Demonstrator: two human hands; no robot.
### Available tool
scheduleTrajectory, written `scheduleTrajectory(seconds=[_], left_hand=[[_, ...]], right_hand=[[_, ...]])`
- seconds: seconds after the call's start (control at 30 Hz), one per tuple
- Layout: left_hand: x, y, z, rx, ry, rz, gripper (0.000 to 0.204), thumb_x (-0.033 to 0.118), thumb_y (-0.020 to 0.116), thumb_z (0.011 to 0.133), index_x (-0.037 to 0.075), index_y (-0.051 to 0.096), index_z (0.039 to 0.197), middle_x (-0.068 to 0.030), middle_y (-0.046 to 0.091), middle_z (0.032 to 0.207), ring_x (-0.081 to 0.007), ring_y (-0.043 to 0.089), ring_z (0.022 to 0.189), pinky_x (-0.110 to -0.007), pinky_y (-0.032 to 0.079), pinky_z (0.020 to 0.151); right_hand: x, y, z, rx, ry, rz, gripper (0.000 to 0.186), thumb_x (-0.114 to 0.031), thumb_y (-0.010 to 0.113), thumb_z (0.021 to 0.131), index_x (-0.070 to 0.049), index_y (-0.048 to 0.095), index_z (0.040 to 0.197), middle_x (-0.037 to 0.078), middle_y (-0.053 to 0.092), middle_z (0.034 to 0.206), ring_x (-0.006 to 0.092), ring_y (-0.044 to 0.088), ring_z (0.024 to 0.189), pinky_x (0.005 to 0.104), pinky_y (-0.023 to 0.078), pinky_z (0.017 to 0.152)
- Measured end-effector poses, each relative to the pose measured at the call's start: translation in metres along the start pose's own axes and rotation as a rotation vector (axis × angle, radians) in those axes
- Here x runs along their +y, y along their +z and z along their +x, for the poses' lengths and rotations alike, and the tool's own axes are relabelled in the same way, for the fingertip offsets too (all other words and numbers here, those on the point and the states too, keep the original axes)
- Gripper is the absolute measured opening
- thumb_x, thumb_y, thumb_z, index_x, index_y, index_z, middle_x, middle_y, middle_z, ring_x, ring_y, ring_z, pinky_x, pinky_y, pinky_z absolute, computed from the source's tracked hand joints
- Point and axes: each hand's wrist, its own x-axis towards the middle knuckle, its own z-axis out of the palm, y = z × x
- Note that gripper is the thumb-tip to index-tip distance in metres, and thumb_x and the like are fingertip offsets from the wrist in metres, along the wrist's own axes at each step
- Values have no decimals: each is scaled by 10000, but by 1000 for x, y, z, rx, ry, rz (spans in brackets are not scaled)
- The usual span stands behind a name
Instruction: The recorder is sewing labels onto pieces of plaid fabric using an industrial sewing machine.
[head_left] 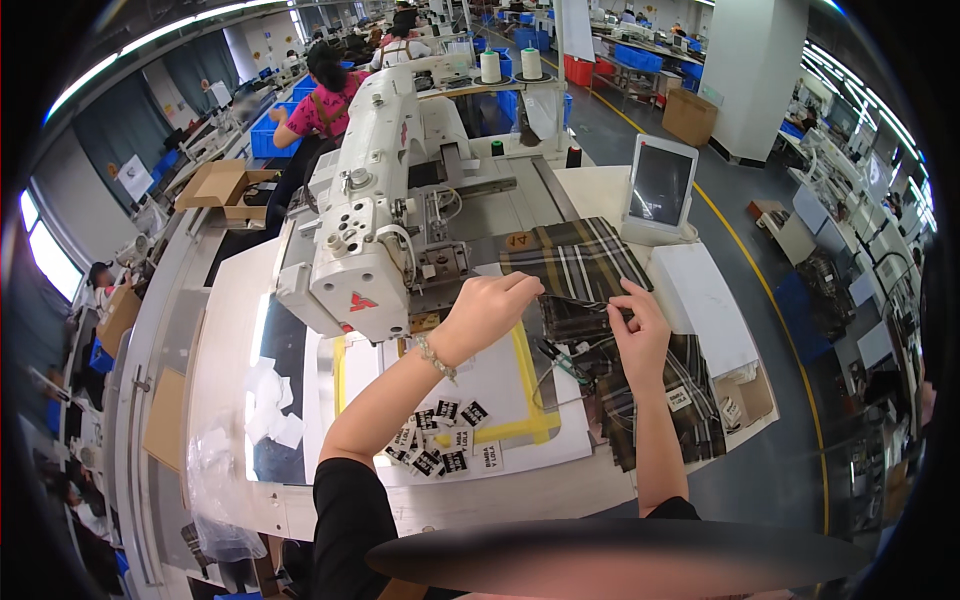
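A dark plaid fabric panel (575, 255) with pale stripes lies to the right of the white sewing machine head (365, 235). My left hand (492, 312), a beaded bracelet at its wrist, pinches the panel's near edge. At the same edge, further right, my right hand (640, 325) has thumb and fingers closed on the fabric. Below my hands lies more plaid fabric (685, 430), with a small white label (679, 398) on it. Thread snips (567, 363) with green handles rest between this fabric and the yellow-taped frame (545, 400).
Several black and white woven labels (440, 440) are scattered at the table's front. White scraps (268, 400) lie left. A tilted screen (660, 180) and a white box (705, 310) stand right. Thread cones (490, 67) are behind. A person in pink (335, 95) sits beyond the machine.
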Motion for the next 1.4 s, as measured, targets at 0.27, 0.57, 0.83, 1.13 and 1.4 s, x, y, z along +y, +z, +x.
scheduleTrajectory(seconds=[0.27, 0.57, 0.83, 1.13, 1.4], left_hand=[[-2, -16, -35, 27, -173, -142, 77, 44, 691, 819, 36, 655, 887, -83, 692, 809, -245, 670, 659, -299, 542, 573], [-8, -28, -75, 51, -219, -176, 71, 77, 681, 832, 55, 641, 886, -73, 677, 786, -253, 654, 636, -328, 530, 560], [-15, -19, -127, -199, -172, -62, 131, 13, 663, 775, 65, 669, 895, -60, 701, 865, -238, 680, 714, -315, 551, 611], [-12, -9, -175, -346, -7, -1, 242, 48, 615, 721, 9, 641, 958, -104, 680, 1014, -217, 684, 802, -319, 561, 685], [-18, -6, -186, -406, 55, 117, 319, 57, 620, 740, -2, 632, 1053, -163, 646, 1169, -245, 684, 950, -333, 571, 833]], right_hand=[[-31, 25, -23, -137, 72, 158, 521, -82, 805, 738, -63, 572, 1204, 102, 599, 1307, 112, 582, 569, 225, 498, 532], [-28, 36, -49, -124, -23, 95, 384, 150, 602, 734, -18, 668, 1073, 125, 647, 1232, 236, 690, 979, 256, 528, 711], [-25, 53, -97, -314, -70, -6, 421, 127, 633, 675, -20, 678, 1067, 143, 633, 1240, 293, 673, 961, 313, 549, 747], [-22, 62, -135, -438, -46, -159, 426, 65, 669, 728, -23, 663, 1144, 136, 603, 1292, 308, 656, 1029, 338, 538, 834], [-8, 69, -131, -526, -168, -291, 483, -17, 677, 755, -45, 610, 1232, 122, 502, 1407, 330, 610, 1096, 375, 529, 889]])
